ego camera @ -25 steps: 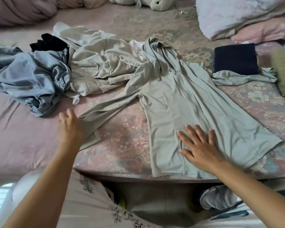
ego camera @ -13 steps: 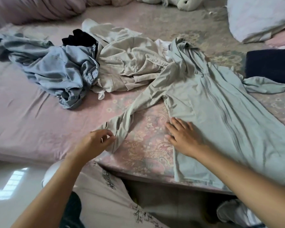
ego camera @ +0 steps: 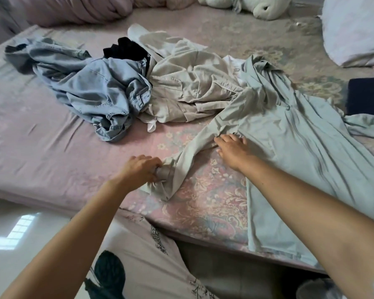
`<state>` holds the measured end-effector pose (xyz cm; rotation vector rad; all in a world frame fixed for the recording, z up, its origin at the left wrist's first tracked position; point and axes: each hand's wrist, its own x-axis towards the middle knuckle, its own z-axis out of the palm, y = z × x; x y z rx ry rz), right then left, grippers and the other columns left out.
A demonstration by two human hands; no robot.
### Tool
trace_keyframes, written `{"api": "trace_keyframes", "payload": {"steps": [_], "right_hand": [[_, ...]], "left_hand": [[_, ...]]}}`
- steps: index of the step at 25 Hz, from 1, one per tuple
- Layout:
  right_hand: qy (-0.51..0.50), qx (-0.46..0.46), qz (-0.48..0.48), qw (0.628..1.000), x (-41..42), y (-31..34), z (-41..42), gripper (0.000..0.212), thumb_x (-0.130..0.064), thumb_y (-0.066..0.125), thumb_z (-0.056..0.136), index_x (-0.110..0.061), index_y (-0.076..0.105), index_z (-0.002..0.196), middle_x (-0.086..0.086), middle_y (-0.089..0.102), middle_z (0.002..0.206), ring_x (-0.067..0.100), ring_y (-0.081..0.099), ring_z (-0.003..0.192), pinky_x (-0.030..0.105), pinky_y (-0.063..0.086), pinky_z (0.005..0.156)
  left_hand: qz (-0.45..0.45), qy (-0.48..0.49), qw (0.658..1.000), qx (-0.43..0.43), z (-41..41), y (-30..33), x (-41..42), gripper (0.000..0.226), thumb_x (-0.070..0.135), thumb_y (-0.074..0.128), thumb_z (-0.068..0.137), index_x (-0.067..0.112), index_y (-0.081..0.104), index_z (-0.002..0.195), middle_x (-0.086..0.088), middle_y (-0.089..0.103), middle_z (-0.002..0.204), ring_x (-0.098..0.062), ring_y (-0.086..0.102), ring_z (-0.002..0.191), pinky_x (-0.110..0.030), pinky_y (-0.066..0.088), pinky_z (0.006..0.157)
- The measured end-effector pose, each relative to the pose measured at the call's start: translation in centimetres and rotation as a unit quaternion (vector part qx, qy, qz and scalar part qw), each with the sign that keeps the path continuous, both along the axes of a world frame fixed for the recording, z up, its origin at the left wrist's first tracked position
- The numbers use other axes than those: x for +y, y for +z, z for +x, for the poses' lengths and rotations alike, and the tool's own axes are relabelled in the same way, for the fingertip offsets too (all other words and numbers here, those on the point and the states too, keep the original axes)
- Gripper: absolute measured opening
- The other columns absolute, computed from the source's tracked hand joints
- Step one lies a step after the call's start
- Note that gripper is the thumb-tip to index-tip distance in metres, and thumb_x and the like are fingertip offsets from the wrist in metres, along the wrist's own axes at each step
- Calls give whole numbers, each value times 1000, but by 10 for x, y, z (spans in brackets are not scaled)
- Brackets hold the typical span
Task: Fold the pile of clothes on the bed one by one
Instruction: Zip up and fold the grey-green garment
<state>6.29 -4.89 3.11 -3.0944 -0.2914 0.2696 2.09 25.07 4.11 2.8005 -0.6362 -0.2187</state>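
Two bare hands are seen reaching over a bed (ego camera: pixel 41 152) covered by a pink sheet, with a floral patterned spread toward the near edge. A pale green hooded garment (ego camera: pixel 294 143) is laid out flat at about 3 o'clock from the picture's centre, its hem hanging over the bed edge. One sleeve (ego camera: pixel 194 147) is stretched toward 7 o'clock, and its bunched cuff is gripped by the curled fingers of the left hand (ego camera: pixel 140 170). The right hand (ego camera: pixel 233 148) is rested flat, fingers straight and spread, where the sleeve meets the body of the garment; nothing is grasped by it.

The unfolded pile is heaped at 11 o'clock: a crumpled blue denim piece (ego camera: pixel 91 87), a beige garment (ego camera: pixel 188 87) touching it, and a black item (ego camera: pixel 125 49) tucked behind. A dark navy folded piece (ego camera: pixel 367 96) is cut off at the right edge.

Rolled pink bedding (ego camera: pixel 78 9) lies along the far side at 12 o'clock, beside a white plush toy (ego camera: pixel 261 7). A white pillow (ego camera: pixel 354 29) is seen at 1 o'clock. Pale glossy floor (ego camera: pixel 13 223) shows at 8 o'clock, with a window reflected in it.
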Motion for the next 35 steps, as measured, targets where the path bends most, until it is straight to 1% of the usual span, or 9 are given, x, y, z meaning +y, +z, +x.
{"api": "trace_keyframes", "payload": {"steps": [3,5,9,11,17,21,25,31,35], "right_hand": [[8,-64,-35,997,-3,-1,4,39,-28,42,98,-20,42,136,3,45,137,23,36,129,43,25,103],[-5,-70,-30,997,-4,-2,5,39,-28,42,98,-17,44,135,5,47,136,25,37,127,43,26,102],[-6,-84,-24,996,-1,4,5,36,-31,36,99,-19,45,133,4,51,131,24,45,121,43,26,100],[-6,-88,30,996,7,13,14,35,-29,31,101,-20,43,132,6,54,128,27,53,111,42,31,95],[1,11,66,998,20,17,57,48,-17,40,100,-25,30,146,4,30,152,30,53,115,36,47,86],[20,28,59,998,32,19,70,40,-24,43,100,-22,42,139,6,41,140,30,53,111,35,46,84],[49,-2,14,999,39,21,82,20,-20,45,98,-14,56,113,14,54,117,34,58,99,33,42,72],[-37,-126,60,989,39,25,94,18,-9,39,98,-3,51,110,22,58,114,42,59,97,41,41,70],[-8,-124,40,991,33,27,93,17,-11,41,98,-4,51,109,23,60,110,42,60,94,36,33,64]], "left_hand": [[-126,79,989,0,5,9,17,13,6,75,76,4,64,83,2,48,72,-21,51,67,-23,38,61],[-290,233,928,-17,3,20,25,14,0,64,83,8,56,75,3,45,66,-6,42,57,-12,33,51],[-656,453,604,-23,-1,35,65,26,6,52,93,19,45,71,1,45,71,-5,45,64,-17,45,52],[-678,490,548,-13,1,36,84,26,12,57,92,22,45,72,4,50,74,-4,50,64,-18,47,52],[-627,471,606,133,-2,29,105,25,1,57,90,24,50,91,-1,58,90,-6,62,68,-26,56,56],[-569,459,631,260,-10,22,129,29,34,47,96,14,68,99,-2,66,86,-13,63,72,-31,56,62],[-444,453,772,48,-12,26,141,8,16,64,89,10,67,86,13,62,56,-3,52,54,-10,42,46],[-346,393,843,-121,-19,30,153,15,4,68,83,6,70,98,16,63,70,10,56,66,-1,37,62],[-314,440,841,-26,-24,3,160,19,20,66,88,17,64,107,-5,62,82,-24,58,72,-17,47,65]]}}
